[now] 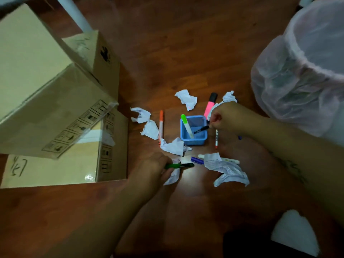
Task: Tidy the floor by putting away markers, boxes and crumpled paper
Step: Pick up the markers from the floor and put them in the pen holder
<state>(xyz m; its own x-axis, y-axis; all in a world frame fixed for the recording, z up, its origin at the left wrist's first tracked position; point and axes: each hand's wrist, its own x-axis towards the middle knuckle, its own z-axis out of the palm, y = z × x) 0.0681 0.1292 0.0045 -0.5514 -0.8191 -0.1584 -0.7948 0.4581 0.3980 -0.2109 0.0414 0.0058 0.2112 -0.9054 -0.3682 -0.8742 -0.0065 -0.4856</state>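
A small blue holder (194, 139) stands on the wood floor with a green-capped marker (186, 125) leaning inside. My right hand (226, 117) grips a black marker (201, 129) whose tip dips over the holder's right rim. My left hand (154, 169) holds a green marker (179, 165) low over the floor. Loose on the floor lie an orange marker (161, 125), a pink highlighter (210, 106), a red-tipped pen (216, 139), a purple marker (197, 160) and a white marker (229, 161). Several crumpled papers (225, 169) lie around the holder.
Stacked cardboard boxes (55, 112) fill the left side. A bin lined with a translucent bag (305, 77) stands at the right. A white table leg (78, 13) rises at the top left. Something white (294, 233) shows at the bottom right.
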